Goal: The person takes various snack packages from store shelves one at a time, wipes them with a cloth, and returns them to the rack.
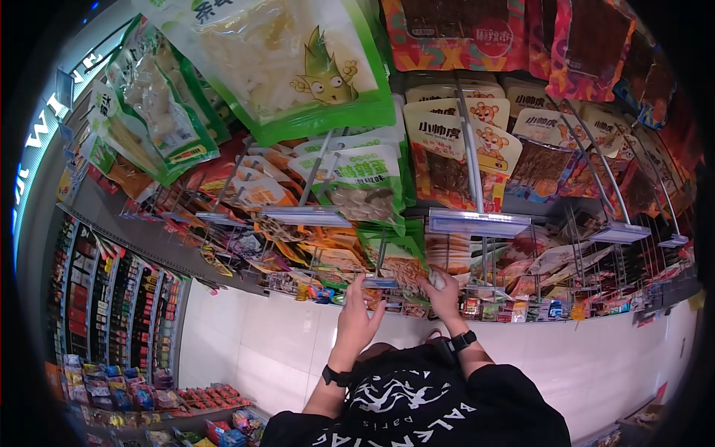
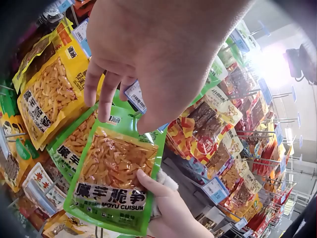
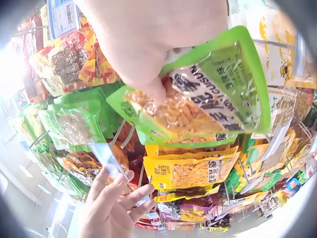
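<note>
Racks of hanging snack bags (image 1: 462, 156) fill the head view, pouches on metal pegs (image 1: 471, 149) running from large green packs at the top down to crowded yellow and orange packs below, with a white tiled floor (image 1: 253, 343) beneath and a lower shelf of small packets (image 1: 134, 387) at the left. A person in a black printed top (image 1: 417, 406) reaches both arms up to one peg in the middle of the display. The green Moyu Cuisun snack pouch (image 2: 111, 186) hangs there in front of other green and yellow bags; its clear window shows orange strips. The right hand (image 2: 171, 210) grips this pouch along its lower right edge, thumb lying across the front and fingers curled behind it, with something white tucked in the palm. The left hand (image 2: 148, 59) is up at the tip of the same peg, fingers loosely bent downward and touching the small price tag (image 2: 134, 96) just above the top of the pouch; whether it pinches the tag cannot be told. Each wrist wears a black band (image 1: 463, 340).
</note>
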